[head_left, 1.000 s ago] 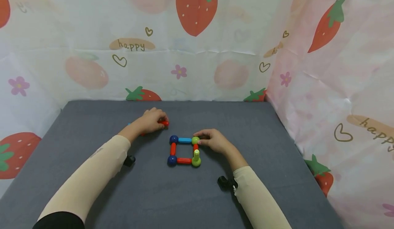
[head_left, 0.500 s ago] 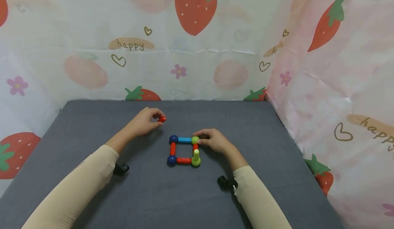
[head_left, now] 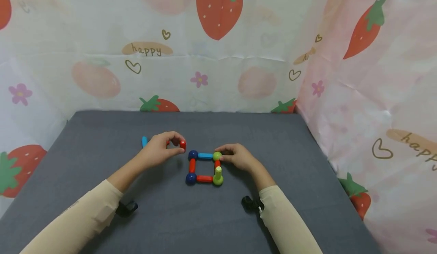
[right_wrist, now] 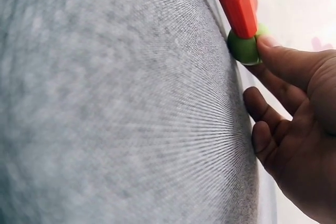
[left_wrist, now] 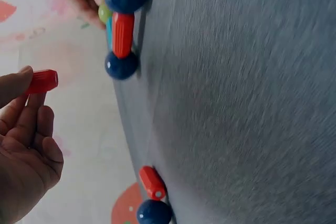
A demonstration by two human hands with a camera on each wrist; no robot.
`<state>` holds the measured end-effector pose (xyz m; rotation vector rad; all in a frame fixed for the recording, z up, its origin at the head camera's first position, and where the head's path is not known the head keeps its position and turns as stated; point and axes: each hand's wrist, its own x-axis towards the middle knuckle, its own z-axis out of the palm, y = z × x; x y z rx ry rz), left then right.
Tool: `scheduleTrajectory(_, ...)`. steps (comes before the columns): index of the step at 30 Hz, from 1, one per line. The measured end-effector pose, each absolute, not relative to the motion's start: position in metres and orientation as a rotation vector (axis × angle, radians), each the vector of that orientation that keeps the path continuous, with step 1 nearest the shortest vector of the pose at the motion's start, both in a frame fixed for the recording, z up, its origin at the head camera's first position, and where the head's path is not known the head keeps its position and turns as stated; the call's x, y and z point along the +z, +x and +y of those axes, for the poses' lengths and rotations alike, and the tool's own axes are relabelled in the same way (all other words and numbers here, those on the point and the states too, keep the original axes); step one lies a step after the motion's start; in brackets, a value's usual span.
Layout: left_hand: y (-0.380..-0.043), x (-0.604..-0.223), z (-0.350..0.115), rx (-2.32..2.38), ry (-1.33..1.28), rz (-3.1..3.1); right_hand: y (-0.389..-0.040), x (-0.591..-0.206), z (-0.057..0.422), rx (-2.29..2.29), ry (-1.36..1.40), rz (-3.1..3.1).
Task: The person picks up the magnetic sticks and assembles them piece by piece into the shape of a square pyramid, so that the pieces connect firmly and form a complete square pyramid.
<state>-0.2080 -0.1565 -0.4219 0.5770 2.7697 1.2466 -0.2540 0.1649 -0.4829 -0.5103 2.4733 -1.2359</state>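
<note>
A square of magnetic rods and balls lies on the grey cloth in the head view. It has two dark blue balls (head_left: 191, 178) on the left, two green balls (head_left: 217, 180) on the right, a light blue rod (head_left: 205, 156) at the back and red rods (head_left: 205, 178) on the other sides. From the near green ball rises a short green rod (head_left: 218, 170). My left hand (head_left: 160, 148) pinches a loose red rod (left_wrist: 43, 81) between thumb and fingers, just off the square's back left corner. My right hand (head_left: 240, 157) pinches the far green ball (right_wrist: 244, 48).
Behind my left hand lies a loose light blue rod (head_left: 144, 141), partly hidden. In the left wrist view another red rod (left_wrist: 152, 183) lies against a dark blue ball (left_wrist: 154, 212) on the cloth (left_wrist: 236, 103). A strawberry-print curtain (head_left: 218, 72) hangs behind the table.
My left hand has lifted the red rod from the back left and brought it nearer the square, turning its end toward the camera. My right hand stays at the green ball.
</note>
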Motion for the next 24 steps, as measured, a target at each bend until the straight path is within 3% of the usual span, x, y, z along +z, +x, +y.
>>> scheduleTrajectory(24, -0.177, -0.452, -0.139, 1.221, 0.645, 2.652, -0.255, -0.484, 0.167, -1.238, -0.552, 2.472)
